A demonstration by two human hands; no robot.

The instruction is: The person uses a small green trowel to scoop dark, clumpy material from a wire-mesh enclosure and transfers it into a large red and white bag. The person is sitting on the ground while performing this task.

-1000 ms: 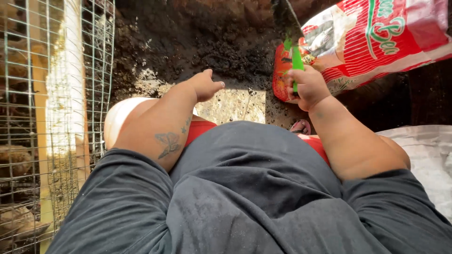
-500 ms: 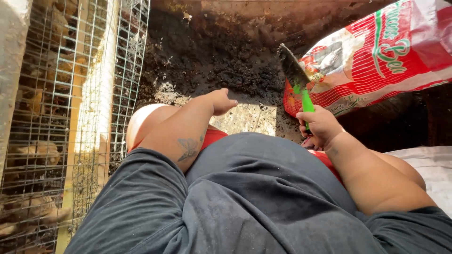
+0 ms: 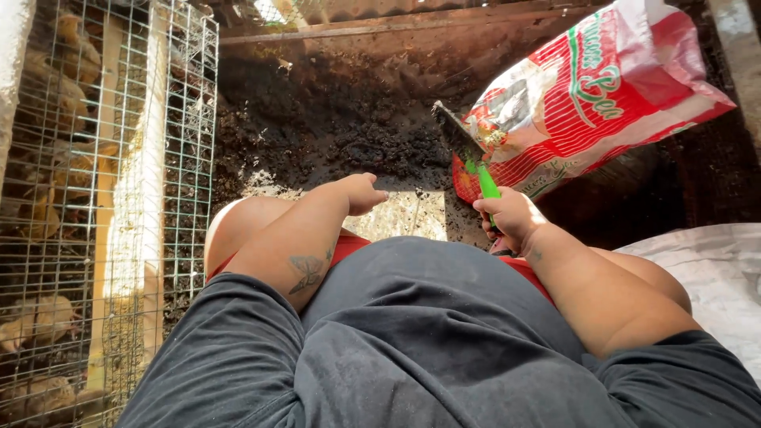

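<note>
1. A wire mesh cage (image 3: 103, 198) stands along the left side, its grid catching the sun, with pale wooden uprights behind the wire.
2. Inside the cage, small brownish birds (image 3: 36, 325) huddle low down; more sit higher up, blurred by the mesh.
3. A bed of dark, clumpy soil (image 3: 333, 127) fills the middle ground, running up to a wooden board (image 3: 412, 20) across the top.
4. A sunlit patch of lighter ground (image 3: 408, 214) shows just below the soil.
5. A white woven sack (image 3: 713, 269) lies at the right edge, partly in shade.
</note>
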